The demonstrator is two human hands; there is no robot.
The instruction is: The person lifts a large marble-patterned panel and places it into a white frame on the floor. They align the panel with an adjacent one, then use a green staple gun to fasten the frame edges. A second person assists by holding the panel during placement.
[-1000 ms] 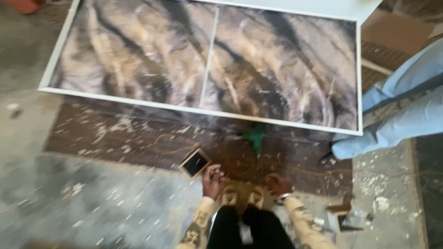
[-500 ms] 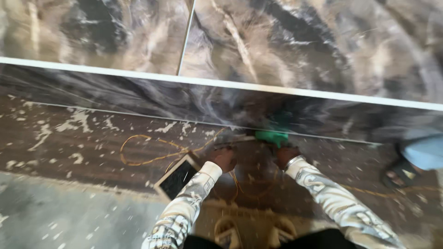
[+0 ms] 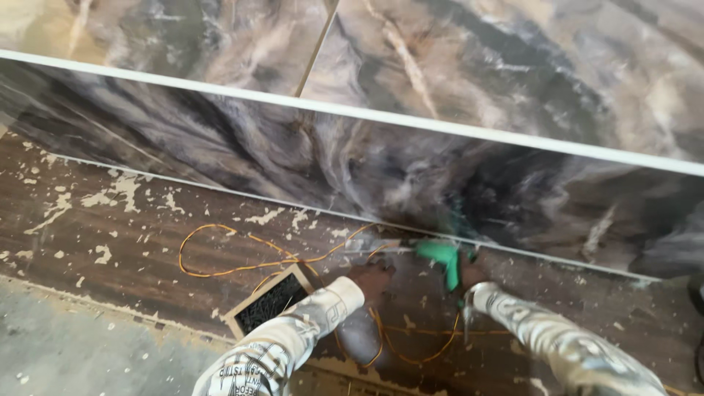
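- Gripping the green power tool (image 3: 440, 257) with the right hand (image 3: 469, 275), right beside the marble-look panel (image 3: 352, 169).
- Left hand (image 3: 372, 279) rests on the orange cord (image 3: 242, 264); can't tell if it's closed.

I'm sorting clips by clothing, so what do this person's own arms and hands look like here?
Both arms wear long sleeves of pale, cream-white fabric covered in a busy grey and dark print. The left sleeve shows dark printed lettering and ends in a plain ribbed cuff. The right sleeve looks more marbled grey. The left hand and right hand are bare, with no gloves.
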